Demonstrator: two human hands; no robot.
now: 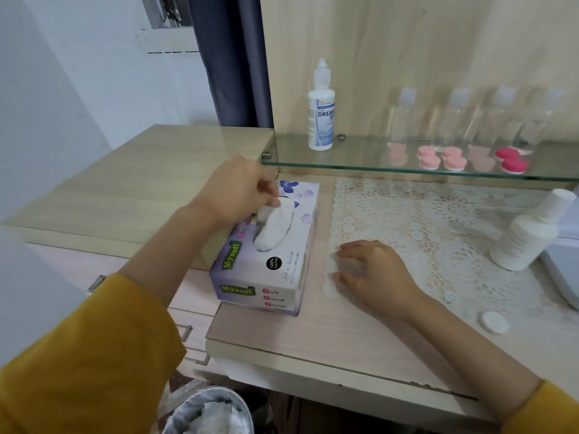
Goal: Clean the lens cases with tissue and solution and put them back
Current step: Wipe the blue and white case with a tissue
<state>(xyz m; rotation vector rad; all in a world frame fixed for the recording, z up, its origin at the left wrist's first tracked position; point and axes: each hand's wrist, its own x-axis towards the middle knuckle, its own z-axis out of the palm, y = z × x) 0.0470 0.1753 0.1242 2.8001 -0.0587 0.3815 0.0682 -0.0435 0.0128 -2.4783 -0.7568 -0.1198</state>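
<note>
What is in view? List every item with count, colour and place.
tissue box: one, lilac, table left
tissue: one, white, sticking out of box
solution bottle: one, white-blue, glass shelf
lens cases: three clear to see, two pale pink, one deep pink, glass shelf
lace mat: one, white, table
bottle: one, white, leaning, right
cap: one, white, table
bin: one, metal, below table
left hand: pinches tissue
right hand: rests on lace mat

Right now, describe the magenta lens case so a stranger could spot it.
On the glass shelf, follow the pale pink lens cases rightward to the row's end. The magenta lens case sits there, far deeper in colour than they are.
</note>
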